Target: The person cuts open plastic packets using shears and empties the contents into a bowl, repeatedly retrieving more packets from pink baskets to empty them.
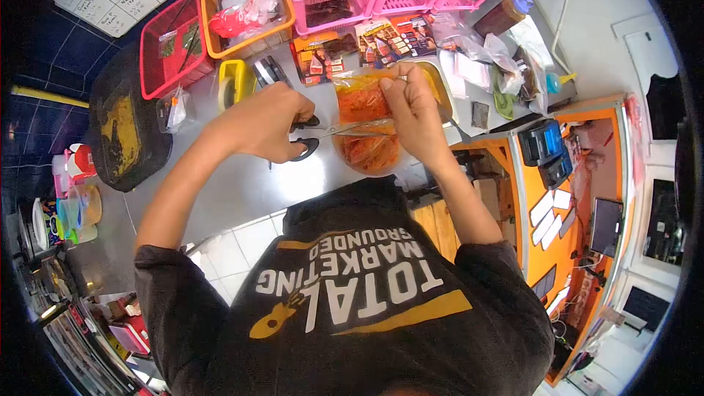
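My left hand is closed around the black handles of a pair of scissors. The blades reach rightward across the lower part of a clear plastic packet filled with red-orange sauce or paste. Pinched between thumb and fingers, the packet's upper right edge is in my right hand. Directly below the packet sits a round bowl with orange-red food in it. Behind my right hand, a metal tray with something yellow inside is partly covered.
Pink baskets with packets line the back, beside an orange basket and a red basket. A yellow tape dispenser stands behind my left hand. Printed leaflets lie behind the packet. A dark container occupies the left.
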`<state>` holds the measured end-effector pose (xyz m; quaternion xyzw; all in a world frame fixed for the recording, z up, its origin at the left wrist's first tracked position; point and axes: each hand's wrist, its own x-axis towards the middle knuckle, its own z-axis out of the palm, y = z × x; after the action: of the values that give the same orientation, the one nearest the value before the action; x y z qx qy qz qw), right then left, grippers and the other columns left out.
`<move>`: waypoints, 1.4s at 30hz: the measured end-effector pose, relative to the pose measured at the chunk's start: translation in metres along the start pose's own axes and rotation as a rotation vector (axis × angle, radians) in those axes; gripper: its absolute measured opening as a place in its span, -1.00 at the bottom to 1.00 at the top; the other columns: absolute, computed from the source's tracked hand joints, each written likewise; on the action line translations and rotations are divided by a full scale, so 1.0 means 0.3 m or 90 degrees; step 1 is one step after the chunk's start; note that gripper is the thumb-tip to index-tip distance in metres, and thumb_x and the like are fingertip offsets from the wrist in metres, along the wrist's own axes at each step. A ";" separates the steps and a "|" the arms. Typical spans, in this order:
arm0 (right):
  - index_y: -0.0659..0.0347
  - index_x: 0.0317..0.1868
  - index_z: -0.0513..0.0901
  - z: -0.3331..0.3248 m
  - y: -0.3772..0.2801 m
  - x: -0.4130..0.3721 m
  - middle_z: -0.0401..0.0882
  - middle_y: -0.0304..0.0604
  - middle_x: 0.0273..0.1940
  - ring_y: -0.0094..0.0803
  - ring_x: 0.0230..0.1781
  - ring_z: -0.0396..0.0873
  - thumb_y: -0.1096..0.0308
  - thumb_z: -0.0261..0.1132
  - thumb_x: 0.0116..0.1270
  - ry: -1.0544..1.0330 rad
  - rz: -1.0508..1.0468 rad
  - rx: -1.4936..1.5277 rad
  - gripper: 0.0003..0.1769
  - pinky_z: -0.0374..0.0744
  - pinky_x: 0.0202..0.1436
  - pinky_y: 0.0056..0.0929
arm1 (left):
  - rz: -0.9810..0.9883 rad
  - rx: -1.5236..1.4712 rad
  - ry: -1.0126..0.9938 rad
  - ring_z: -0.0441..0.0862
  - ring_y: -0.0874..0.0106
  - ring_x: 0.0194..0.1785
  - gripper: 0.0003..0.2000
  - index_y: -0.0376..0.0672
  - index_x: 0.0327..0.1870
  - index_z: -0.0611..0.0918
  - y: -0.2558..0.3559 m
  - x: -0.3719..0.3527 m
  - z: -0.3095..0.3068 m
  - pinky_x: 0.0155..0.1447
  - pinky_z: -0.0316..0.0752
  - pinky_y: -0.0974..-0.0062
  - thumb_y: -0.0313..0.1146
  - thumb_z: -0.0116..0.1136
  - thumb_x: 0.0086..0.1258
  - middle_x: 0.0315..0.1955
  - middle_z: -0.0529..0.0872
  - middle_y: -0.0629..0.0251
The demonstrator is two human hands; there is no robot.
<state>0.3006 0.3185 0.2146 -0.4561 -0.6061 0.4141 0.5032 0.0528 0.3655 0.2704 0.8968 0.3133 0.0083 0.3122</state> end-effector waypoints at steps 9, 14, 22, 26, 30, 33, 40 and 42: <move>0.17 -0.02 0.34 -0.002 0.017 0.001 0.37 -0.48 -0.41 -0.84 -0.43 0.26 0.42 0.02 0.60 -0.017 -0.023 -0.016 -0.95 0.25 -0.38 -0.75 | -0.005 0.007 -0.007 0.61 0.04 -0.42 -0.76 -0.37 -0.53 0.51 -0.004 0.002 0.010 -0.30 0.49 0.23 -0.41 0.33 -0.03 -0.60 0.57 -0.02; 0.18 -0.01 0.33 0.009 0.002 0.000 0.47 -0.41 -0.32 -0.81 -0.33 0.37 0.41 0.00 0.61 -0.002 0.013 0.012 -0.94 0.35 -0.26 -0.74 | 0.000 0.044 -0.015 0.64 0.04 -0.37 -0.74 -0.39 -0.50 0.54 0.001 0.007 0.001 -0.25 0.53 0.24 -0.37 0.34 -0.03 -0.55 0.61 -0.04; 0.18 0.00 0.31 0.007 -0.022 -0.003 0.52 -0.35 -0.30 -0.80 -0.29 0.42 0.41 0.00 0.61 -0.031 0.005 -0.056 -0.92 0.39 -0.23 -0.73 | 0.025 0.002 0.027 0.64 -0.05 -0.36 -0.79 -0.40 -0.54 0.56 -0.002 0.014 0.006 -0.26 0.51 0.14 -0.40 0.29 -0.05 -0.57 0.60 -0.08; 0.18 -0.01 0.32 0.012 -0.023 0.005 0.47 -0.40 -0.33 -0.80 -0.34 0.36 0.40 0.00 0.61 -0.019 0.067 0.037 -0.93 0.34 -0.28 -0.73 | 0.023 -0.016 0.007 0.60 -0.02 -0.44 -0.76 -0.40 -0.56 0.53 -0.009 0.014 0.009 -0.31 0.48 0.20 -0.39 0.31 -0.04 -0.61 0.57 -0.05; 0.19 0.09 0.34 -0.035 -0.023 0.013 0.47 -0.42 -0.32 -0.78 -0.35 0.34 0.39 0.03 0.60 -0.034 0.129 0.117 -0.84 0.32 -0.27 -0.71 | 0.041 -0.049 -0.022 0.60 0.18 -0.53 -0.78 -0.38 -0.50 0.54 -0.036 0.003 0.017 -0.39 0.48 0.35 -0.44 0.33 -0.06 -0.64 0.56 0.05; 0.20 0.23 0.34 -0.103 -0.047 0.007 0.45 -0.45 -0.31 -0.76 -0.33 0.35 0.36 0.09 0.57 -0.133 0.238 -0.124 -0.69 0.32 -0.24 -0.70 | 0.021 -0.194 -0.045 0.55 0.37 -0.62 -0.79 -0.34 -0.50 0.52 -0.055 -0.020 0.020 -0.46 0.42 0.44 -0.46 0.34 -0.05 -0.71 0.51 0.18; 0.29 0.30 0.38 -0.144 -0.087 -0.040 0.51 -0.34 -0.20 -0.69 -0.29 0.42 0.64 0.27 0.31 -0.268 0.164 0.186 -0.46 0.40 -0.20 -0.66 | -0.053 -0.359 -0.122 0.50 0.64 -0.60 -0.83 -0.30 -0.50 0.54 -0.056 -0.047 0.045 -0.50 0.37 0.58 -0.48 0.34 0.05 -0.70 0.55 0.38; 0.30 0.29 0.40 -0.150 -0.099 -0.039 0.55 -0.31 -0.15 -0.67 -0.25 0.46 0.71 0.29 0.24 -0.322 0.175 0.213 -0.41 0.44 -0.17 -0.66 | -0.068 -0.387 -0.137 0.51 0.62 -0.61 -0.84 -0.30 -0.53 0.54 -0.051 -0.049 0.051 -0.49 0.38 0.58 -0.47 0.33 0.06 -0.71 0.58 0.35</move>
<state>0.3419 0.3019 0.2471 -0.3274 -0.5684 0.6718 0.3442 0.0358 0.3581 0.2520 0.7405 0.3086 -0.0098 0.5970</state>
